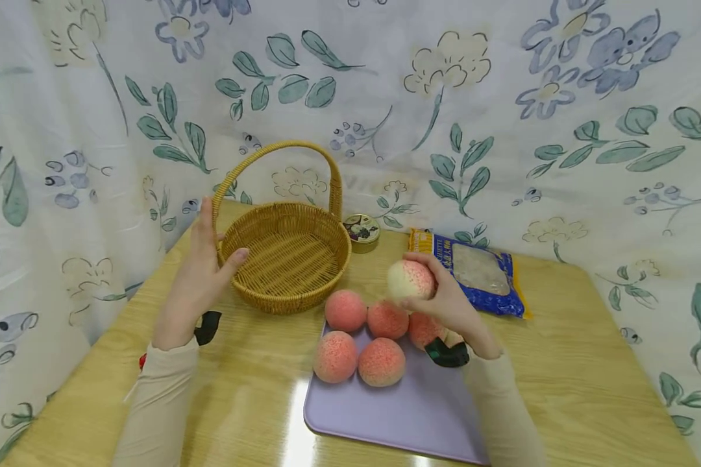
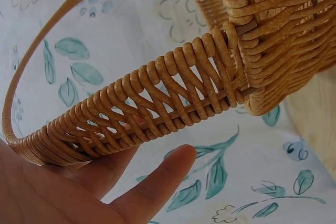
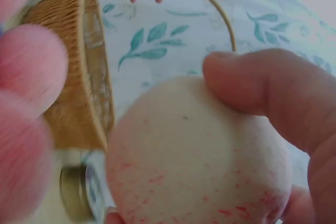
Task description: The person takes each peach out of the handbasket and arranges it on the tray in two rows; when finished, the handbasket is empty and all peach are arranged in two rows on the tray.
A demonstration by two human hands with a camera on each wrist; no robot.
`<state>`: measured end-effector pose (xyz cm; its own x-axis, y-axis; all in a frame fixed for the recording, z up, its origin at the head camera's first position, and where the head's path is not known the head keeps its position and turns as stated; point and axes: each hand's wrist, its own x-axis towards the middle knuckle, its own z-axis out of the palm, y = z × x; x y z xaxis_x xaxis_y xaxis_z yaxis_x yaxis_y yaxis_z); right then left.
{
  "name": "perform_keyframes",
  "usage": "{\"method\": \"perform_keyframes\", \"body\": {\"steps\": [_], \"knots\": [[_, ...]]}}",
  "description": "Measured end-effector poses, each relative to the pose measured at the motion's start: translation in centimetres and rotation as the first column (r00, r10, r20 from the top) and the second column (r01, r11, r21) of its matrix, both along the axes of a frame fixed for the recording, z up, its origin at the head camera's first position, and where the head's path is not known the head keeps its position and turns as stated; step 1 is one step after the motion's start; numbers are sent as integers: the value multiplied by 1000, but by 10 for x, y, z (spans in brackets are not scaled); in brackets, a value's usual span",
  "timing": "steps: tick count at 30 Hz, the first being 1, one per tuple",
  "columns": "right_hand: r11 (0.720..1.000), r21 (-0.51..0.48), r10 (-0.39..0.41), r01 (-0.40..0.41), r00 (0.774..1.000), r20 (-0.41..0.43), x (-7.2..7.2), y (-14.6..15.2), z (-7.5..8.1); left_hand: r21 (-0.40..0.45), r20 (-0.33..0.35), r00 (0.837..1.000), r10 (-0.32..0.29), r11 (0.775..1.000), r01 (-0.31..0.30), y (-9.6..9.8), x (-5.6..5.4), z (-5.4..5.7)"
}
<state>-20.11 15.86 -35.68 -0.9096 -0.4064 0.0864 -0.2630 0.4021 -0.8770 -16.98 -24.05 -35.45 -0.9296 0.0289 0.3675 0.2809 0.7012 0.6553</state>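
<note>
A pale peach with red speckles (image 1: 409, 280) is held in my right hand (image 1: 444, 292), raised over the back of the tray. Up close in the right wrist view, the thumb presses one side of this peach (image 3: 194, 150) and fingertips show beneath it. My left hand (image 1: 198, 272) is at the left side of the wicker basket (image 1: 292, 303), its fingers extended along the handle. In the left wrist view the straight fingers lie against the woven handle (image 2: 131, 108). Several pink peaches (image 1: 381, 362) sit on the lilac tray (image 1: 409, 415), partly hidden by the right hand.
Behind the basket's right side stands a small round tin (image 1: 363, 235). A blue and yellow food packet (image 1: 473, 269) lies at the back right of the wooden table (image 1: 245, 395). Floral curtain (image 1: 385, 130) hangs round the table.
</note>
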Motion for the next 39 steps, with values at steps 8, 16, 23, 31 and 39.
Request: {"method": "perform_keyframes", "body": {"steps": [8,16,23,31,39], "knots": [[980,195,-7,24,996,-87,44,36,-19,0,-14,1000,12,1000,-12,-8,2,2],[946,320,111,-46,976,-189,67,37,-28,-10,-7,1000,28,1000,-28,-12,9,-3],[881,459,215,-114,961,-173,75,26,-38,15,-31,999,19,1000,-19,-19,8,-2],[867,487,219,-107,959,-180,76,12,-41,21,-35,999,35,999,-35,-23,11,-1],[907,421,109,-7,970,-219,68,31,-23,-48,-49,993,104,993,-107,-23,17,6]]}}
